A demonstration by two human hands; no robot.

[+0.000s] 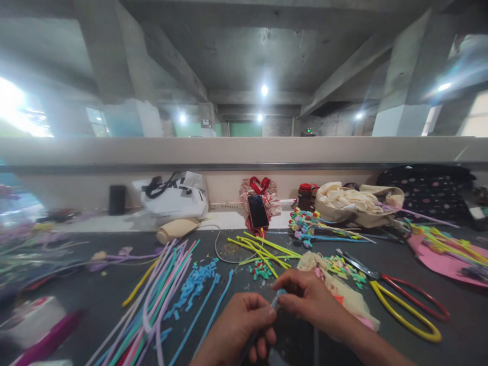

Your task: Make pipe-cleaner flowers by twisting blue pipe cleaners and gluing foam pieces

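Observation:
Both my hands meet low in the middle of the dark table (95,300). My left hand (244,325) and my right hand (308,300) are closed, pinching the same short light-blue pipe cleaner piece (277,297) between their fingertips. Long blue pipe cleaners (213,310) lie just left of my left hand. A pile of small blue cut pieces (194,287) sits beyond them. Under my right wrist lies a cream cloth (351,300) with small coloured pieces on it.
A bundle of pastel pipe cleaners (160,295) fans left. Yellow pipe cleaners (263,249), red-and-yellow-handled scissors (400,300), a phone (258,212) on a cable, a white bag (175,198), a cream bag (354,203), a pink sheet (442,259) and finished coloured twists (305,223) stand around.

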